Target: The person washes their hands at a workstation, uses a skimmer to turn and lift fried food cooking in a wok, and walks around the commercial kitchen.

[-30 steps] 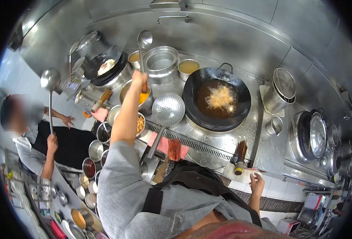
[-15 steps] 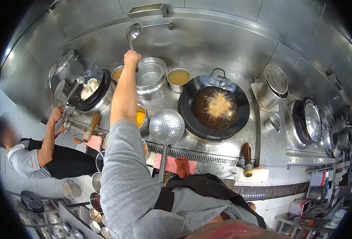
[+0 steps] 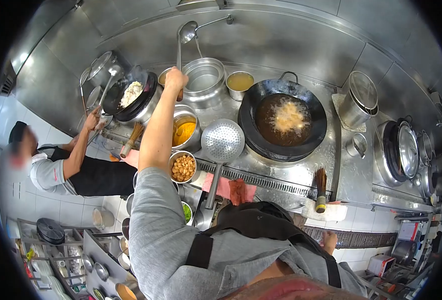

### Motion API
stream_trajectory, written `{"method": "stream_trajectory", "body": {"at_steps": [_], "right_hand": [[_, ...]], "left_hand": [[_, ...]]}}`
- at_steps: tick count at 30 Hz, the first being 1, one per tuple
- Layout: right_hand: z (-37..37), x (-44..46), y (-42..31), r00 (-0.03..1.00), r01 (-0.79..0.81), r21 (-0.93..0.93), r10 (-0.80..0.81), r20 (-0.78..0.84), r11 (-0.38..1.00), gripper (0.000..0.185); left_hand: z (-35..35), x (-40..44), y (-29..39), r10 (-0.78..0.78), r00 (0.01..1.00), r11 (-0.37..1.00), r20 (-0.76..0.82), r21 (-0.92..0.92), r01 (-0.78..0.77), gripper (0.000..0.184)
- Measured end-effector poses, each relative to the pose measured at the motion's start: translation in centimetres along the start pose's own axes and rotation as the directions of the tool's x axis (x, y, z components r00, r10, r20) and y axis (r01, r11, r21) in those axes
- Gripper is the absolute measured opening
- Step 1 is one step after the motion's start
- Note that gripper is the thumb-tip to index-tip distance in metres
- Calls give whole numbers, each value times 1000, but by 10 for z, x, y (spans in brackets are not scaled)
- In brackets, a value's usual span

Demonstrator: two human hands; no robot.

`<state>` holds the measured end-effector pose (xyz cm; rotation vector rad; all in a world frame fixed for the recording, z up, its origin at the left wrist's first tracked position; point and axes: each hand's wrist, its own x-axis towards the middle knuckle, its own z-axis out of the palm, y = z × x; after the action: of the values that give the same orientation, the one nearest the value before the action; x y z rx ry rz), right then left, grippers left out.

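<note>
My left hand is closed around the handle of a metal ladle, held upright beside a wide metal pot. The ladle's bowl is beside the wall tap's spout, and a thin stream drops towards the pot. Low on the right, my right hand is near my waist, partly hidden by clothing; its grip is unclear. Pale food bubbles in dark oil in a black wok. A perforated strainer lies left of the wok, its handle towards me.
At the left, a co-worker holds a ladle over another wok. Nearby are pots of orange liquid and brown pieces, a bamboo brush, pink cloths, a strainer pot and a lidded wok.
My left hand has raised the ladle from over the orange pot to the tap. The stream now shows. My right hand has shifted down beside my waist. The co-worker's ladle has moved to their wok.
</note>
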<state>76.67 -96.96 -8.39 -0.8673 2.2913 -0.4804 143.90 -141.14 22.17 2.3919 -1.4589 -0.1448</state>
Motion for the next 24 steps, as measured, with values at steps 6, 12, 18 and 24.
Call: {"method": "stream_trajectory", "body": {"at_steps": [6,12,18,24], "right_hand": [[-6,3,-16,998,29,-1,-29,61,1000,32],[-21,-25,-9,999,-31,-117,35,28,993,27],[-21,-59,-7,986,-169,-57,168,-15,984,27],[-8,-72,-27,970,-242,-16,242,-27,970,28]], "left_hand": [[24,4,-14,-49,997,999,-65,15,50,47],[60,21,-38,-24,979,983,204,184,-14,27],[123,53,-42,39,962,963,272,246,-109,29],[182,117,-42,-76,818,944,570,306,-126,20]]}}
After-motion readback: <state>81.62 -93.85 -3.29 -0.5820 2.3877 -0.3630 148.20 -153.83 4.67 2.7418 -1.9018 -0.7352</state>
